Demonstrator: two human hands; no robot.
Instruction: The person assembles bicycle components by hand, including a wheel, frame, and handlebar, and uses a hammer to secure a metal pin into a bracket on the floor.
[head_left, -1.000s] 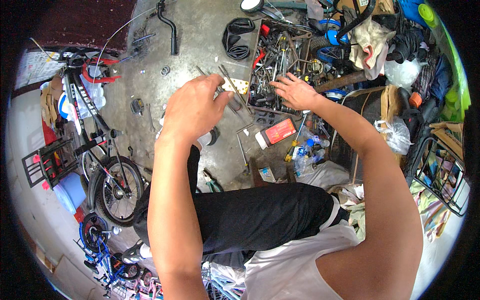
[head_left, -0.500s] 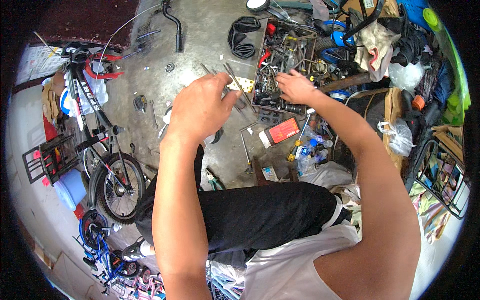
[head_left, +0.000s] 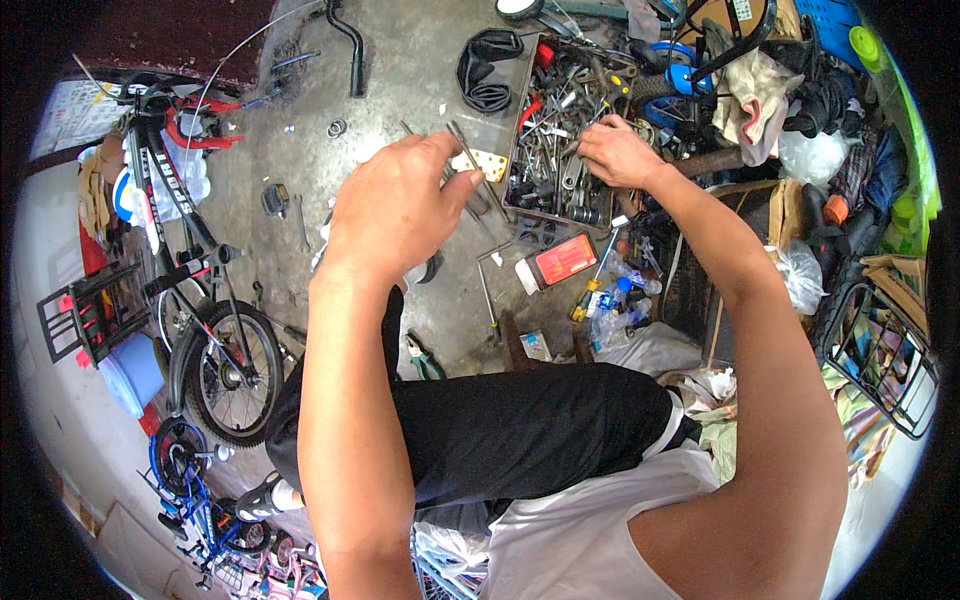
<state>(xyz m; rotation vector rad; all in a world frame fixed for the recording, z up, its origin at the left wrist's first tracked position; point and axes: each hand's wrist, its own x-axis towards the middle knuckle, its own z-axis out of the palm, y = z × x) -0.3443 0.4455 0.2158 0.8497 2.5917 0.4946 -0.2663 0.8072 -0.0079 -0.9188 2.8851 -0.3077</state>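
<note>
My right hand point(head_left: 622, 155) is at the right part of a crowded metal toolbox point(head_left: 556, 214). Its fingers are bent down among wrenches, sockets and other small metal parts; what they grip is hidden. A ring-ended wrench point(head_left: 571, 172) lies just left of its fingertips. My left hand point(head_left: 400, 205) is raised left of the box with its fingers curled and thumb bent inward. Beside its fingertips runs a thin metal rod point(head_left: 490, 186), and whether the hand holds it is unclear. Behind the rod lies a yellowish perforated plate point(head_left: 492, 166).
Below the box lie a red-and-black carton point(head_left: 563, 262), a yellow-handled screwdriver point(head_left: 588, 300) and green-handled pliers point(head_left: 428, 362). A black folded inner tube point(head_left: 488, 72) is beyond. Small bicycles, including a black one point(head_left: 235, 375), stand left. Bags and bike parts crowd the right.
My right hand has shifted right within the toolbox, uncovering wrenches and sockets. My left hand has risen only slightly. The view has turned a little.
</note>
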